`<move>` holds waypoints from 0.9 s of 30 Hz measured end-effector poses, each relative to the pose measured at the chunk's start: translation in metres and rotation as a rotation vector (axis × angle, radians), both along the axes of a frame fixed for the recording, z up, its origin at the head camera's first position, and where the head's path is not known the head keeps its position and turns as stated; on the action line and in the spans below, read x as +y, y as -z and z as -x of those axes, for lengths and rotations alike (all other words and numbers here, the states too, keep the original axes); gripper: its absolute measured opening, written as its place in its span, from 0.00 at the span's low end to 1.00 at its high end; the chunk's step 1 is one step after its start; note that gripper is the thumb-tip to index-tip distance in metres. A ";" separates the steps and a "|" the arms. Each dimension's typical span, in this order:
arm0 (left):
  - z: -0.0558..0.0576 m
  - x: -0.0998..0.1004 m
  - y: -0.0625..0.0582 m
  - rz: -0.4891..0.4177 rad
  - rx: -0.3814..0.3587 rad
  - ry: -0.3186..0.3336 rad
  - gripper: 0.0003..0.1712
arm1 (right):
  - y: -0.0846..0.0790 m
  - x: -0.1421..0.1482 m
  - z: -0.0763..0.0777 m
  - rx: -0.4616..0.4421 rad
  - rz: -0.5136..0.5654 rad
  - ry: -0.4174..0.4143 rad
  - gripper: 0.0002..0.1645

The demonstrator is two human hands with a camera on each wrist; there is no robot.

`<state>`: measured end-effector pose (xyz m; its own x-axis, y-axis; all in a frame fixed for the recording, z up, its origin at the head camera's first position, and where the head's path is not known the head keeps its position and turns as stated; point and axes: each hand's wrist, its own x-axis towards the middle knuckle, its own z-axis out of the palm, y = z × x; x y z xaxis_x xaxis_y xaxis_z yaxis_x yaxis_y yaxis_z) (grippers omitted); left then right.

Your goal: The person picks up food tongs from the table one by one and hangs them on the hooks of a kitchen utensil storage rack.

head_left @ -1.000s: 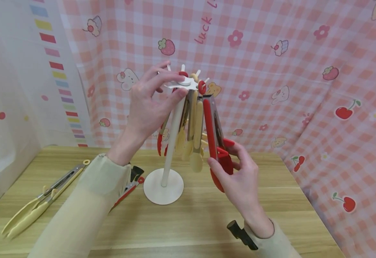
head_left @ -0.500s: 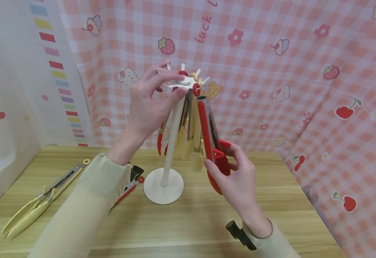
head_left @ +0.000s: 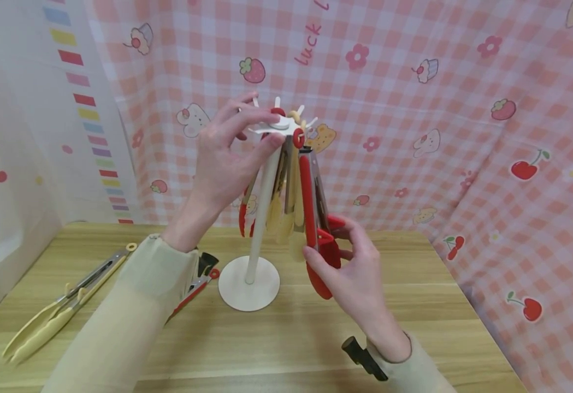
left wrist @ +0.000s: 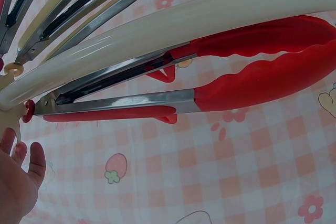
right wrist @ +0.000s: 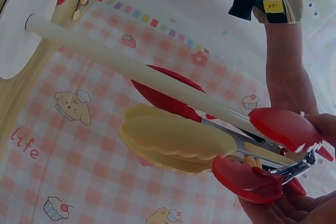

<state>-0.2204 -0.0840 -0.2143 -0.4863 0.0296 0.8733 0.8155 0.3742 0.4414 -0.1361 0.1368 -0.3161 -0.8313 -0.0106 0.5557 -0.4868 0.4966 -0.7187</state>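
Note:
My left hand point(head_left: 227, 153) pinches the white top plate of a utensil stand point(head_left: 263, 218) between thumb and fingers. My right hand point(head_left: 352, 273) grips red-and-steel kitchen tongs point(head_left: 308, 202) near their red tips. Their red ring point(head_left: 298, 138) is at the plate's near right edge; I cannot tell whether it is over a hook. Cream tongs point(head_left: 288, 185) hang behind them, and red tongs point(head_left: 242, 218) hang left of the pole. In the left wrist view, hanging red tongs point(left wrist: 252, 85) spread beside the pole. Cream tips point(right wrist: 178, 137) show in the right wrist view.
Cream tongs point(head_left: 70, 305) lie on the wooden table point(head_left: 286, 355) at left. Other red-handled tongs point(head_left: 193, 295) lie partly behind the left sleeve. The stand's round base point(head_left: 249, 297) rests mid-table. A checked cloth point(head_left: 389, 164) hangs behind.
My right hand has moved left with the red tongs, bringing their ring from the right-hand prong toward the front of the plate. My left hand stays on the stand's top.

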 end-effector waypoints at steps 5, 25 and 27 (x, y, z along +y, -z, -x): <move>0.000 -0.001 -0.001 0.008 0.001 0.002 0.52 | 0.001 -0.003 0.001 0.013 -0.019 -0.013 0.39; 0.001 -0.001 0.000 0.005 0.012 0.001 0.51 | 0.007 -0.018 0.004 0.050 0.000 -0.043 0.42; 0.001 -0.001 0.000 0.004 0.014 0.000 0.50 | 0.007 -0.019 0.005 0.053 0.002 -0.046 0.42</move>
<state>-0.2211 -0.0848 -0.2143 -0.4738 0.0329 0.8800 0.8217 0.3760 0.4283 -0.1411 0.1178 -0.3233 -0.7994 -0.0469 0.5990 -0.5464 0.4714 -0.6923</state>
